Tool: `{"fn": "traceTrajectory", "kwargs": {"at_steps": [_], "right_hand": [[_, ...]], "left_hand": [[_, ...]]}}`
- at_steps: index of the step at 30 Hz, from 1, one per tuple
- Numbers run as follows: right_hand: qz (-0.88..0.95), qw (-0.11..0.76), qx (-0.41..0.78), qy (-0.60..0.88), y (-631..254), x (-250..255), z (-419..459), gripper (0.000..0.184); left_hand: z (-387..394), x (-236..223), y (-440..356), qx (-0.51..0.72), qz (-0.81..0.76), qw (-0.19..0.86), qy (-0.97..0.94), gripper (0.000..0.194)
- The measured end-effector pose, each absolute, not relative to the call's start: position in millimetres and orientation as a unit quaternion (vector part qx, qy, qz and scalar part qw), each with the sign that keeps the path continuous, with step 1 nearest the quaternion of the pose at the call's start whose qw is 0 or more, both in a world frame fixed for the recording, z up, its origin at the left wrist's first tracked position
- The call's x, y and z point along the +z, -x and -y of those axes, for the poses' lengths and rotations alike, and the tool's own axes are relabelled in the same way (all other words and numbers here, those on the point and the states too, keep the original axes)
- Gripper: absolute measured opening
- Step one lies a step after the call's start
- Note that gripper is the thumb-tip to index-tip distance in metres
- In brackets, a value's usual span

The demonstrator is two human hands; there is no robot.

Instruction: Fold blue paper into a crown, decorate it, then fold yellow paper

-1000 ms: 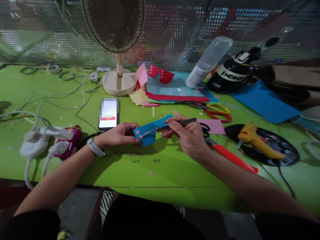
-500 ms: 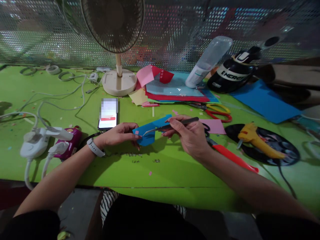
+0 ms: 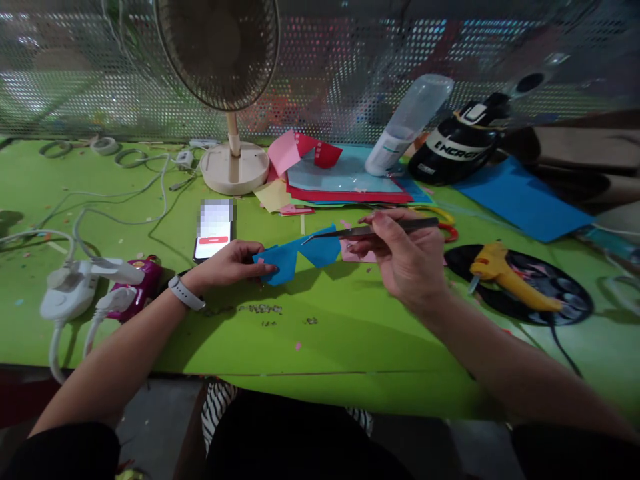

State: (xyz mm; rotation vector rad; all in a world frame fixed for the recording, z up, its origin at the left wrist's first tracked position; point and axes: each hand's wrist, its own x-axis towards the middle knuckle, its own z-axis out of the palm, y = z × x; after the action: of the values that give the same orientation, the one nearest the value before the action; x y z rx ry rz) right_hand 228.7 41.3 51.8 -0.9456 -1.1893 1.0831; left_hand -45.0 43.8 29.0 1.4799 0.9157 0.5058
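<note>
My left hand point(image 3: 238, 267) pinches the left end of a blue paper cutout point(image 3: 283, 261), which has a notch in its lower edge and hangs just above the table. A small pink paper square point(image 3: 261, 261) shows on it beside my thumb, which covers part of that end. In my right hand point(image 3: 407, 257) is a pair of dark tweezers point(image 3: 373, 231), held between thumb and fingers. Their bent tips point left, in front of the cutout's upper edge; I cannot tell whether they touch it. Pink paper point(image 3: 357, 252) lies behind my right hand.
A phone point(image 3: 214, 230) and a desk fan point(image 3: 235, 167) stand beyond my left hand. Paper sheets point(image 3: 345, 180), a clear bottle point(image 3: 410, 127) and a black jug point(image 3: 455, 147) are at the back. A yellow glue gun point(image 3: 515, 277) rests at right; tiny bits point(image 3: 265, 309) lie in front.
My right hand has moved right and slightly up with the tweezers, their tips leaving the cutout's left part. The pink sheet at the back swung over the red cutouts. The view shifted slightly.
</note>
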Motion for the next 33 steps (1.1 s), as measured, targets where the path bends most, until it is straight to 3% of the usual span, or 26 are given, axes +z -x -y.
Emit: {"fn": "traceTrajectory", "kwargs": {"at_steps": [5, 8, 14, 18, 23, 27, 30, 33], "right_hand": [[0.613, 0.588, 0.348, 0.396, -237, 51, -37, 0.019], [0.732, 0.522, 0.256, 0.356, -251, 42, -37, 0.012], [0.928, 0.300, 0.093, 0.201, -282, 8, -31, 0.030], [0.960, 0.227, 0.024, 0.162, -291, -5, -27, 0.044], [0.943, 0.179, -0.051, 0.276, -328, 1, -29, 0.048], [0.814, 0.163, -0.132, 0.541, -389, 14, -30, 0.041], [0.707, 0.046, -0.129, 0.694, -434, 17, -29, 0.051], [0.674, -0.029, -0.046, 0.737, -463, 13, -30, 0.042]], "left_hand": [[-48, 30, 47, 0.213, -0.408, 0.559, -0.689, 0.028], [-48, 28, 47, 0.210, -0.423, 0.525, -0.709, 0.032], [-50, 21, 46, 0.202, -0.452, 0.529, -0.689, 0.039], [-52, 14, 47, 0.239, -0.454, 0.526, -0.678, 0.055], [-53, 11, 46, 0.262, -0.443, 0.507, -0.691, 0.063], [-52, 11, 43, 0.276, -0.448, 0.500, -0.688, 0.064], [-52, 10, 42, 0.290, -0.444, 0.508, -0.678, 0.060], [-52, 10, 41, 0.297, -0.442, 0.515, -0.672, 0.054]]}}
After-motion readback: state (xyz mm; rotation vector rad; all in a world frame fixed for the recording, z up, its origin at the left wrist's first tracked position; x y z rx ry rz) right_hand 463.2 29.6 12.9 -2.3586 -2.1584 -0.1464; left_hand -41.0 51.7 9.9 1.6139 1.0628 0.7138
